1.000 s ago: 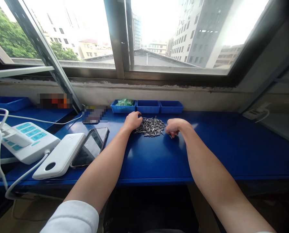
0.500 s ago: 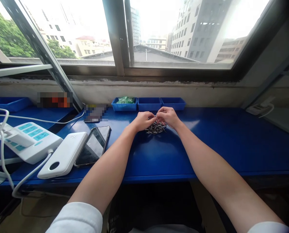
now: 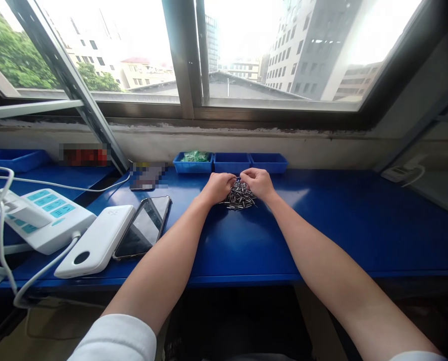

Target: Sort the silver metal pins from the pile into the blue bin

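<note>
Many metal pins [image 3: 241,199] look stiff, light, slippery; pinch mid-length. Left hand [image 3: 218,187] at ten o'clock, right hand [image 3: 259,185] at two, half-curled, contents unclear.

Desk [image 3: 239,245]: deep glossy blue, paler highlights.
Row of trays [image 3: 231,163]: blue throughout.
Bags [image 3: 194,156] in end tray: green with whitish glints.
Metal pieces [image 3: 241,198]: silver-grey, flecked dark.
Power strip [image 3: 46,238]: white; socket panels [image 3: 48,201] light blue.
Power bank [image 3: 103,233]: white, black oval, faint grey digits.
Phone [image 3: 144,225]: black edge, dark screen, grey reflected patches.
Cable [image 3: 1,220]: white.
Sleeve [image 3: 114,341]: plain white.
Wall [image 3: 321,150]: off-white, dark-streaked upper edge.
Window frame [image 3: 188,60]: brownish grey.
Trees [image 3: 18,55]: green.
Tower [image 3: 289,55]: whitish and grey, rows of dark windows.
</note>
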Demonstrator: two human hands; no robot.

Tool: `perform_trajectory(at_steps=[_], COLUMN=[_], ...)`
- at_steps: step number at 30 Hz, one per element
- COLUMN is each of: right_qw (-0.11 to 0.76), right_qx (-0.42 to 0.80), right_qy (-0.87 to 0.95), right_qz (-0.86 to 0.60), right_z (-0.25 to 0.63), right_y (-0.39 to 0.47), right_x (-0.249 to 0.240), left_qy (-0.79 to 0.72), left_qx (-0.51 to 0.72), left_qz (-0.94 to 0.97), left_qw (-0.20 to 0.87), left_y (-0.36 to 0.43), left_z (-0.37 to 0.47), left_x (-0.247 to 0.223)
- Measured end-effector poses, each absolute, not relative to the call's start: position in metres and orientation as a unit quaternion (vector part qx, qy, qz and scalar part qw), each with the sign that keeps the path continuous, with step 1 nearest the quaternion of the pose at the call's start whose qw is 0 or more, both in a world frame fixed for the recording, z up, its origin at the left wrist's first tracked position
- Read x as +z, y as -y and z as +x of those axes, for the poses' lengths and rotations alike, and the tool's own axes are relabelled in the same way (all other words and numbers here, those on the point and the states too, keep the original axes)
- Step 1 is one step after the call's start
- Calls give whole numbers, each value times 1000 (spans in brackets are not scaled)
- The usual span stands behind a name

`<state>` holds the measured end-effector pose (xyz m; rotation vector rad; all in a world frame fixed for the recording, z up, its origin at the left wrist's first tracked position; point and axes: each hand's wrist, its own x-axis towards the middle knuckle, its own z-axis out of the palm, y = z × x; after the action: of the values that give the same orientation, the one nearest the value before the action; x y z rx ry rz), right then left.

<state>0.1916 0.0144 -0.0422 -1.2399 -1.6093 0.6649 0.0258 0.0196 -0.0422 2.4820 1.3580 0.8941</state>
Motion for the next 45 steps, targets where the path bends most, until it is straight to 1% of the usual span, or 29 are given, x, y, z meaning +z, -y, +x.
perform_trajectory(at_steps=[2,4,7,11,18,22,25,29,33,36,39,41,43,45], right_qw=[488,475,456,472,533,532,484,371,253,176,153,166,178,185], right_qx=[255,249,273,295,190,148,110,38,-29,-43,-42,-46,-48,-48], right_qy=[665,682,691,679,639,613,624,685,766,801,804,802,798,792], right_qz=[-505,-497,-490,-478,-521,-565,-604,-626,-591,-571,-573,-572,-574,-580], right_z=[191,192,195,197,207,216,217,210,198,189,185,186,191,196], right_y=[-12,-10,-8,-10,-11,-16,-25,-43,-59,-67,-71,-71,-70,-68], right_x=[-41,-40,-40,-43,-36,-29,-25,-22,-20,-22,-28,-31,-33,-34], left_qy=[-466,-472,-478,-492,-577,-652,-693,-703,-702,-699,-746,-781,-773,-755], left_qx=[296,295,290,299,373,360,303,242,211,190,148,120,116,133], left_qz=[830,826,825,814,726,667,652,662,672,681,643,601,606,626], left_qw=[84,84,86,68,28,33,55,90,108,109,93,119,145,140], left_y=[-21,-21,-21,-22,-34,-40,-43,-45,-45,-43,-39,-35,-32,-29], left_z=[24,22,21,24,9,-5,-10,-10,-9,-8,-7,-3,3,11], left_x=[-43,-44,-45,-45,-42,-43,-45,-47,-48,-48,-52,-56,-60,-64])
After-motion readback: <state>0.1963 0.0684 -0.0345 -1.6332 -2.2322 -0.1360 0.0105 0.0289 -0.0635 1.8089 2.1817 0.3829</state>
